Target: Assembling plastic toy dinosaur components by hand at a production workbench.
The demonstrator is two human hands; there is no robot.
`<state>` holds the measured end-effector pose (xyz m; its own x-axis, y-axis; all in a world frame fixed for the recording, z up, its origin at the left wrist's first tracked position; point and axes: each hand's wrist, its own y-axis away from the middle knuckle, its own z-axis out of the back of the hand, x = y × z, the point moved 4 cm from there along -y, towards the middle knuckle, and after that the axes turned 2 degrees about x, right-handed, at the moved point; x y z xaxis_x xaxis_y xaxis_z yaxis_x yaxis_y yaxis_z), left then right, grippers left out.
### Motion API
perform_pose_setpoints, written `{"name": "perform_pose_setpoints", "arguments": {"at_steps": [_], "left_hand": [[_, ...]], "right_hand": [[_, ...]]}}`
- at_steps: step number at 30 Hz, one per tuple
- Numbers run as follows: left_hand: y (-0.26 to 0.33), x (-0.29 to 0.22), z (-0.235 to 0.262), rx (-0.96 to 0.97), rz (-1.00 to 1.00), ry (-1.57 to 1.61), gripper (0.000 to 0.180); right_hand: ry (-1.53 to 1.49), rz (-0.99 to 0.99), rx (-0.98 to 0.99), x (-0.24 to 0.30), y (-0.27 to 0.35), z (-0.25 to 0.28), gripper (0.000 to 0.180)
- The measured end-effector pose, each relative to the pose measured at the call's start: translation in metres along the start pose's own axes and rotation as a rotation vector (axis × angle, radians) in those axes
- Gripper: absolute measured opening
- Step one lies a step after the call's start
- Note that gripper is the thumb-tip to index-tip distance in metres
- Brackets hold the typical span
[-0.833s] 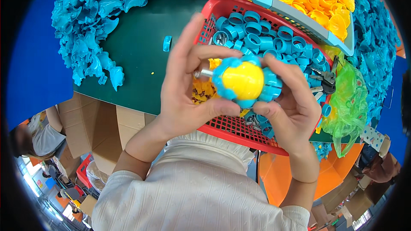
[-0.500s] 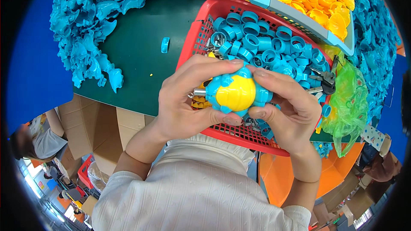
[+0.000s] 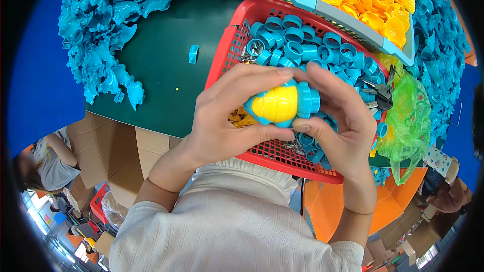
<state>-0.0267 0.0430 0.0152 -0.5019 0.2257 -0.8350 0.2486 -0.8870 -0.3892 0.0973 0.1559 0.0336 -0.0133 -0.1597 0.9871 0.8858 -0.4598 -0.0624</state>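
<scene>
A rounded blue-and-yellow plastic toy piece (image 3: 276,105) is held over the red basket, its ribbed yellow side facing up. A blue collar-like end points to the right. My left hand (image 3: 217,108) wraps round the left part, fingertips on top and thumb below. Curled about the collar end, my right hand (image 3: 348,116) grips it between thumb and fingers. Beneath the hands, the red basket (image 3: 252,147) holds many short blue rings (image 3: 293,50), small metal parts (image 3: 255,46) and some yellow pieces (image 3: 241,119).
Blue shell pieces (image 3: 116,30) lie heaped at the left, another blue heap (image 3: 441,55) at the right. A blue-grey crate (image 3: 322,7) of yellow shells (image 3: 373,0) stands behind the basket. Keys (image 3: 384,95) and a green plastic bag (image 3: 406,121) lie at its right. One blue ring (image 3: 193,54) sits on the green table.
The toy piece has turned in my hands, so its blue collar end now shows more clearly at the right. A threaded metal part at its left end has gone from view.
</scene>
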Motion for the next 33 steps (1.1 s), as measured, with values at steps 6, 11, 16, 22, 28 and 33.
{"name": "perform_pose_setpoints", "arguments": {"at_steps": [6, 11, 16, 22, 28, 33], "left_hand": [[0.013, 0.005, 0.006, -0.266, 0.159, 0.322, 0.064], [0.011, 0.006, 0.002, -0.225, 0.205, 0.546, 0.057], [0.013, 0.008, 0.002, -0.2, 0.23, 0.565, 0.053], [0.013, 0.013, 0.002, -0.216, 0.234, 0.632, 0.05], [0.012, 0.016, 0.002, -0.259, 0.22, 0.643, 0.05], [0.015, 0.016, 0.002, -0.28, 0.208, 0.637, 0.05]], "right_hand": [[0.78, 0.194, 0.214, 0.01, -0.004, 0.017, 0.034], [1.092, 0.241, 0.297, -0.008, 0.012, -0.015, 0.021], [1.131, 0.222, 0.407, -0.008, 0.012, -0.016, 0.021], [1.139, 0.244, 0.366, 0.004, 0.006, -0.013, 0.02], [1.112, 0.199, 0.474, 0.002, -0.008, -0.026, 0.021], [1.242, 0.177, 0.488, -0.005, 0.006, -0.022, 0.028]]}}
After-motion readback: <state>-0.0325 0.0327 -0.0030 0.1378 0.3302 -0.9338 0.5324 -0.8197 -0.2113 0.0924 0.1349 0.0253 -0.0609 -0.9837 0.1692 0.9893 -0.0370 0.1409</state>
